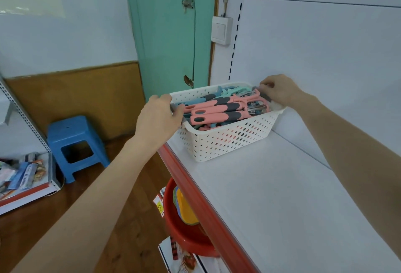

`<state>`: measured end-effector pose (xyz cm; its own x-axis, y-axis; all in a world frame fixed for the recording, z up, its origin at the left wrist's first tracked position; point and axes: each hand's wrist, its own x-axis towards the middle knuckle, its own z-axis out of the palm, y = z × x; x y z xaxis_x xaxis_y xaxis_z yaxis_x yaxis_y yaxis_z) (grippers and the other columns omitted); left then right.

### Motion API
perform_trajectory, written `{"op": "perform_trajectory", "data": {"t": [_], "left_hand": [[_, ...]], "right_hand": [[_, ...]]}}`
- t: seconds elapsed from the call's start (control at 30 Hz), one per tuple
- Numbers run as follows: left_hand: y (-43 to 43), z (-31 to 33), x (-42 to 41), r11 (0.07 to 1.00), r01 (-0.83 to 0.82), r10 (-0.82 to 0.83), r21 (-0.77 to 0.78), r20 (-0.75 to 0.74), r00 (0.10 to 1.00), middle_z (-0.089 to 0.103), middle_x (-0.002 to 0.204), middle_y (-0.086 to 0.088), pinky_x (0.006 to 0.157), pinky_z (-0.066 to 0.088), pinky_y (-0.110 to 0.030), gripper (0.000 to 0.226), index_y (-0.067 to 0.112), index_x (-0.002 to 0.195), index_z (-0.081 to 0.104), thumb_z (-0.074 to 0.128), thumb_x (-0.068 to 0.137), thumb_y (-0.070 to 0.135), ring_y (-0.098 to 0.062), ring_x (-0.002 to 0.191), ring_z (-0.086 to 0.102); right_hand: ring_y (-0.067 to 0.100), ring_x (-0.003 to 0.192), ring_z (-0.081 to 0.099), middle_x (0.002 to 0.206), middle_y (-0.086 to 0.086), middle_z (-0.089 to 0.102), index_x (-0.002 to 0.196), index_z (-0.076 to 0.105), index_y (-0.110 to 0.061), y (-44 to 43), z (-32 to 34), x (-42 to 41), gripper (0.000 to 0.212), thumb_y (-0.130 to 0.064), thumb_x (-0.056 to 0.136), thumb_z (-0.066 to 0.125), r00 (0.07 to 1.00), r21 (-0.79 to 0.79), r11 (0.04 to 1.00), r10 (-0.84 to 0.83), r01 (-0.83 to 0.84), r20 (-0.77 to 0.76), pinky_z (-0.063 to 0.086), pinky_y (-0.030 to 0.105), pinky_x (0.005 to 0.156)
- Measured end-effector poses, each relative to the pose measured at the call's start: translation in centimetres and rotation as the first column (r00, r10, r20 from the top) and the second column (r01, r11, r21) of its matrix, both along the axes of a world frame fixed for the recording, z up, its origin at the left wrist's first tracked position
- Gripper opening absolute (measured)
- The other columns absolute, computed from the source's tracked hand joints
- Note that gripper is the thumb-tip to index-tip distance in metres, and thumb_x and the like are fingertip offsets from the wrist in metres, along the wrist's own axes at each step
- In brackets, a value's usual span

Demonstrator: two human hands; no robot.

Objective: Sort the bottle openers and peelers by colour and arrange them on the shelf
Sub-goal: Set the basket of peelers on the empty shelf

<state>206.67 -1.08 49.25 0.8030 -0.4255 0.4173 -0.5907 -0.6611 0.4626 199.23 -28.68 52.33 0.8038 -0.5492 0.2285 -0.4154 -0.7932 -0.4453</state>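
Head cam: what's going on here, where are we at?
A person holds the white basket at both ends: left hand on its left rim, right hand on the far right rim. The basket sits on the white shelf, full of mixed pink, blue and mint-handled tools. No tool lies out on the shelf yet, so sorting has not begun.

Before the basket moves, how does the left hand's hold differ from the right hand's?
The left hand grips the white basket at its left end, by the shelf's red edge; the right hand grips its right end, near the back panel. The left hand's fingers wrap over the rim; the right hand's bunch at the corner. Both hold the rim.
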Motion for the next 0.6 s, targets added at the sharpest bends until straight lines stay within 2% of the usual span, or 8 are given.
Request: {"op": "perform_trajectory", "data": {"t": [0.07, 0.17, 0.33, 0.47, 0.6], "left_hand": [[0.1, 0.3, -0.4, 0.999, 0.038, -0.04, 0.023, 0.101, 0.994, 0.058, 0.109, -0.015, 0.065, 0.038, -0.023, 0.037, 0.005, 0.116, 0.058, 0.048, 0.094, 0.032, -0.018, 0.084, 0.05], [0.0, 1.2, -1.7, 0.983, 0.177, -0.182, 0.045, 0.173, 0.968, 0.057, 0.114, -0.016, 0.077, 0.041, -0.029, 0.04, 0.004, 0.122, 0.056, 0.047, 0.094, 0.031, -0.026, 0.101, 0.053], [0.1, 2.5, -3.8, 0.87, 0.479, -0.493, 0.121, 0.207, 0.845, 0.059, 0.109, -0.011, 0.08, 0.043, -0.031, 0.037, 0.005, 0.116, 0.058, 0.046, 0.093, 0.033, -0.024, 0.1, 0.054], [0.6, 2.9, -6.5, 0.736, 0.663, -0.677, 0.134, 0.165, 0.718, 0.06, 0.107, -0.009, 0.081, 0.042, -0.035, 0.034, 0.006, 0.107, 0.059, 0.046, 0.094, 0.034, -0.025, 0.101, 0.054], [1.3, 2.6, -10.5, 0.591, 0.795, -0.806, 0.139, 0.113, 0.58, 0.06, 0.109, -0.017, 0.084, 0.043, -0.042, 0.04, -0.001, 0.108, 0.059, 0.047, 0.094, 0.034, -0.032, 0.103, 0.055]], "right_hand": [[0.032, 0.107, 0.055, 0.115, 0.017, 0.062, 0.108, 0.063, 0.003, 0.6, 0.3, -1.2, 0.032, -0.023, 0.094, 0.051, 1.0, -0.022, 1.0, -0.016, 0.016, 0.003, 0.041, 0.032, 0.086], [0.03, 0.108, 0.054, 0.117, 0.015, 0.061, 0.108, 0.062, 0.0, 1.7, 0.5, -3.4, 0.03, -0.023, 0.095, 0.048, 0.997, -0.032, 0.996, -0.079, 0.08, 0.02, 0.039, 0.028, 0.082], [0.024, 0.123, 0.046, 0.134, 0.008, 0.051, 0.126, 0.053, -0.008, 5.0, 0.2, -8.9, 0.038, -0.031, 0.095, 0.048, 0.976, -0.047, 0.975, -0.217, 0.217, 0.002, 0.034, 0.027, 0.096], [0.021, 0.123, 0.047, 0.135, 0.006, 0.051, 0.127, 0.053, -0.008, 9.7, -0.4, -14.5, 0.04, -0.031, 0.094, 0.05, 0.934, -0.037, 0.933, -0.356, 0.357, 0.019, 0.033, 0.025, 0.098], [0.021, 0.122, 0.048, 0.133, 0.006, 0.053, 0.126, 0.054, -0.008, 15.6, -0.9, -21.2, 0.039, -0.03, 0.094, 0.051, 0.865, -0.032, 0.865, -0.5, 0.501, 0.033, 0.033, 0.023, 0.097]]}}
